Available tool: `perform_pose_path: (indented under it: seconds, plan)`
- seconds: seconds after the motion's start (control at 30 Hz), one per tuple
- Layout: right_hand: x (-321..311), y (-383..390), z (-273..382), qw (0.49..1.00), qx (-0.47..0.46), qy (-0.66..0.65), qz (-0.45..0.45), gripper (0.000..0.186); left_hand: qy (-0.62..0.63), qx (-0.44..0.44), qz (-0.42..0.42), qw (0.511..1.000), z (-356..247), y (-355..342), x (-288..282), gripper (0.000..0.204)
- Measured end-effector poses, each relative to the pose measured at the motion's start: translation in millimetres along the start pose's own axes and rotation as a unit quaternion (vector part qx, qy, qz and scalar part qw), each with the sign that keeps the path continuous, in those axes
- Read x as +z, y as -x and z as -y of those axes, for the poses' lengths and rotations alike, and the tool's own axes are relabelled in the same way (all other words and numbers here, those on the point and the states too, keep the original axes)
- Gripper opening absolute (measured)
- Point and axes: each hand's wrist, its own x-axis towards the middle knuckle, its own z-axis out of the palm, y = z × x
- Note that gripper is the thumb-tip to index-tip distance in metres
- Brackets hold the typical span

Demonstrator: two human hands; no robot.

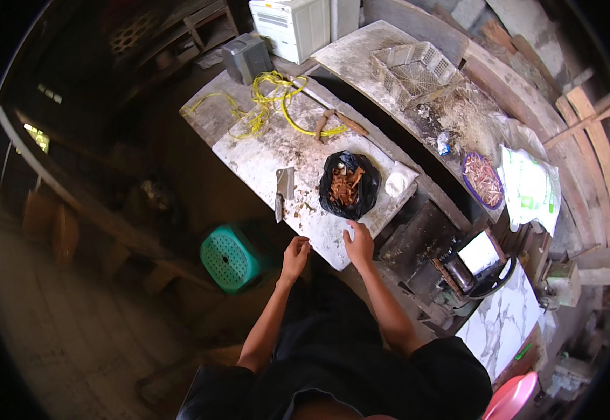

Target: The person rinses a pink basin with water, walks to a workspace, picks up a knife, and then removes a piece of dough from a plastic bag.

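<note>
My right hand [359, 245] lies flat, fingers spread, on the near corner of the slab [263, 161], a pale, stained, rough rectangle. My left hand [295, 253] hangs loosely curled at the slab's near edge, holding nothing. Just beyond my right hand sits a crumpled black bag [350, 185] of brown scraps. Left of the bag lies a cleaver [283, 190], its long axis running toward me, handle nearest. Yellow cord [270, 105] tangles at the slab's far end.

white worktop [270, 157] | stained, dusty | near edge under both hands
</note>
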Motion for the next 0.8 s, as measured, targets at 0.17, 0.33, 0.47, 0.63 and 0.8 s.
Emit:
perform_pose_path:
  seconds: [0.17, 0.33, 0.47, 0.63, 0.8]
  plan:
    - [19, -15, -8, 0.993, 0.108, 0.019, -0.03, 0.029, -0.172, 0.013, 0.058, 0.983, 13, -67, 6, 0.026]
    - [51, -1, -19, 0.948, 0.309, 0.066, -0.048, 0.046, -0.314, -0.019, 0.047, 0.948, 47, -115, 23, 0.054]
    - [62, 8, -32, 0.922, 0.379, 0.069, -0.044, 0.038, -0.332, -0.086, 0.09, 0.935, 44, -136, 37, 0.046]
    - [-2, -16, 14, 0.92, 0.272, -0.105, -0.26, 0.016, -0.143, 0.061, 0.052, 0.986, -30, -127, 25, 0.022]
    - [-48, -47, 30, 0.878, 0.287, -0.122, -0.363, 0.019, 0.021, 0.075, 0.142, 0.987, -88, -129, 14, 0.007]
